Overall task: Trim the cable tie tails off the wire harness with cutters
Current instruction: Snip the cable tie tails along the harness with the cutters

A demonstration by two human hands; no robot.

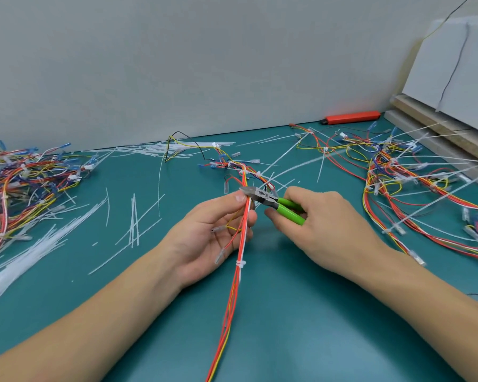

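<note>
A wire harness point(233, 293) of red, orange, yellow and white wires runs from the bottom edge up through my left hand point(213, 235) to the table's middle. My left hand pinches it between thumb and fingers, just below the cutter jaws. A trimmed white cable tie point(240, 264) wraps the bundle below that hand. My right hand point(315, 221) grips green-handled cutters point(273, 202). Their metal jaws sit at the harness right by my left thumb tip. Whether a tie tail lies in the jaws is hidden.
A heap of harnesses point(25, 183) lies at the left, another heap with long uncut tie tails point(414, 172) at the right. Cut white tails point(134, 224) litter the teal mat. A red utility knife point(353, 117) lies by the wall. White boards point(453, 78) lean at the far right.
</note>
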